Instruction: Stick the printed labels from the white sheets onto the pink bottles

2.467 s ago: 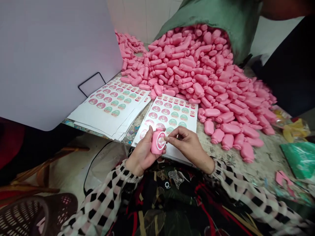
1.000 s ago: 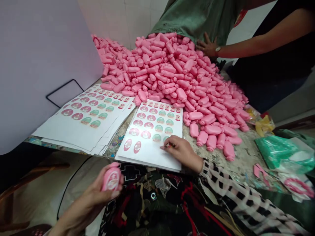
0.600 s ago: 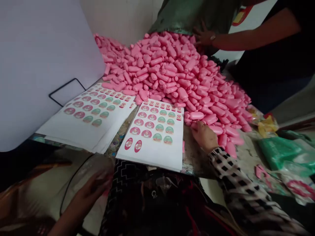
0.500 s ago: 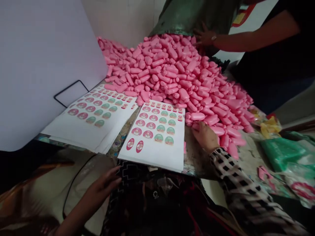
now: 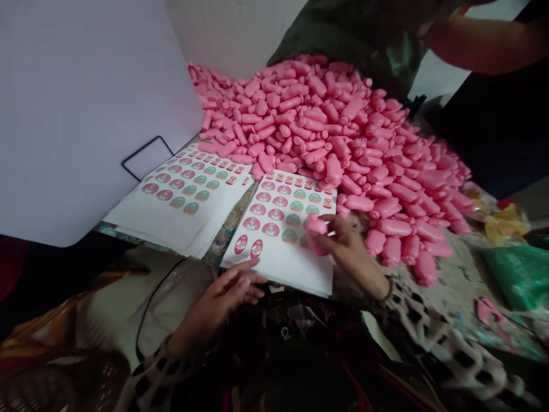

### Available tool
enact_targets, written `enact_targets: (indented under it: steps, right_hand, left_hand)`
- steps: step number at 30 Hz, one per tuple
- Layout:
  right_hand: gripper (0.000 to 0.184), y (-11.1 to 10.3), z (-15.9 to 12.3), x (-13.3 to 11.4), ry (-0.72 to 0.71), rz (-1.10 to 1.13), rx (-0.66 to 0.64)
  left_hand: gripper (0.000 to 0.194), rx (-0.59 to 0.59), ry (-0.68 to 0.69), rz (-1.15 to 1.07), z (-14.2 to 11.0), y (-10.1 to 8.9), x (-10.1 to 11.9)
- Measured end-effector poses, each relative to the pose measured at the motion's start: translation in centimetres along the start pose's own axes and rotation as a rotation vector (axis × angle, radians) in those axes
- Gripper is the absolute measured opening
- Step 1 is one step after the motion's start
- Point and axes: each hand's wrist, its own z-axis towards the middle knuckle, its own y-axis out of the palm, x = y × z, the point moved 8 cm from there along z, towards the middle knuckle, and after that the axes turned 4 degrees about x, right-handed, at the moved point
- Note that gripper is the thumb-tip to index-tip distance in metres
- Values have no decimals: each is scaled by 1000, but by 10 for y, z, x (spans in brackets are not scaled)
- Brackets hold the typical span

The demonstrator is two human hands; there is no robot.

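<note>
Between the thumb and fingers of my right hand (image 5: 354, 254) is a small pink plastic bottle (image 5: 316, 232), held over the right part of a sticker sheet (image 5: 295, 273). That sheet carries rows of pink and green labels. My left hand (image 5: 234, 292) is at the sheet's lower left edge, fingers extended and apart, holding nothing. A big heap of similar pink bottles (image 5: 295, 120) covers the back and right of the table, its front edge just beyond my right hand.
More label sheets (image 5: 158, 229) lie to the left, beside a large white panel (image 5: 86, 114). At the back, a co-worker's arm (image 5: 489, 43) is by a dark green sack (image 5: 355, 40). A green plastic bag (image 5: 518, 274) and pink scraps (image 5: 489, 312) lie at right.
My right hand has taken a pink bottle from the heap and brought it left over the sheet. My left hand has risen toward the sheet's edge. The co-worker's arm and sack have shifted.
</note>
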Motion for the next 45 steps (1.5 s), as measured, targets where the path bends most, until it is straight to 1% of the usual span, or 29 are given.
enact_targets:
  steps: [1, 2, 3, 5, 6, 8, 11, 14, 16, 18, 19, 21, 23, 24, 25, 27, 30, 34, 36, 39, 41, 45]
  right_hand:
    - [34, 25, -11, -9, 2, 140, -111]
    - [31, 49, -22, -16, 19, 229, -215]
    - [28, 68, -32, -22, 19, 283, -284]
    - [24, 92, -46, -34, -51, 283, -384]
    - [24, 98, -49, -37, -97, 242, -413]
    - [28, 98, -47, -38, -175, 104, -429]
    - [32, 89, -29, -32, -228, -183, -376]
    - [33, 88, -11, -27, -285, -463, -319]
    - [28, 92, -5, -29, -340, -579, -273]
    - [25, 98, -2, -32, -384, -647, -241]
    - [24, 100, -1, -33, -397, -668, -229]
    - [22, 103, 0, -34, -408, -699, -216]
    - [22, 105, 0, -35, -416, -724, -209]
    - [22, 105, 0, -36, -423, -736, -206]
    - [23, 106, 0, -37, -430, -749, -202]
    - [23, 107, 0, -38, -447, -770, -206]
    - [23, 109, 0, -39, -466, -773, -228]
    - [22, 109, 0, -39, -477, -751, -253]
    - [22, 108, -1, -39, -479, -742, -260]
    - [21, 110, -2, -37, -486, -711, -272]
    - [20, 112, -3, -34, -475, -664, -259]
    - [14, 111, -3, -25, -382, -543, -174]
  left_hand:
    - [47, -19, 23, -121, 3, 10, 4]
    - [49, -33, 37, -236, 7, 20, 6]
    - [49, -32, 41, -332, 10, 27, 7]
    - [44, 6, 21, -451, 14, 35, 4]
    - [41, 39, 3, -474, 15, 34, 2]
    - [36, 106, -38, -451, 15, 27, -2]
    - [33, 178, -37, -356, 10, 8, 1]
    - [45, 226, -46, -307, 5, -5, 9]
    - [51, 253, -69, -269, 3, -9, 10]
    - [49, 282, -26, -174, 5, -12, 14]
    - [46, 321, 32, -89, 6, -16, 17]
    - [39, 418, 203, 147, 8, -23, 29]
    - [33, 493, 361, 368, 9, -25, 39]
    - [32, 503, 406, 447, 10, -25, 41]
    - [33, 493, 423, 501, 12, -24, 41]
    - [37, 472, 409, 572, 18, -24, 37]
    - [43, 472, 389, 644, 21, -26, 32]
    - [44, 467, 440, 695, 20, -25, 32]
    - [44, 462, 450, 839, 21, -22, 32]
    - [47, 471, 431, 1071, 24, -19, 30]
    - [49, 470, 436, 1127, 25, -19, 29]
    - [47, 458, 478, 1124, 26, -19, 27]
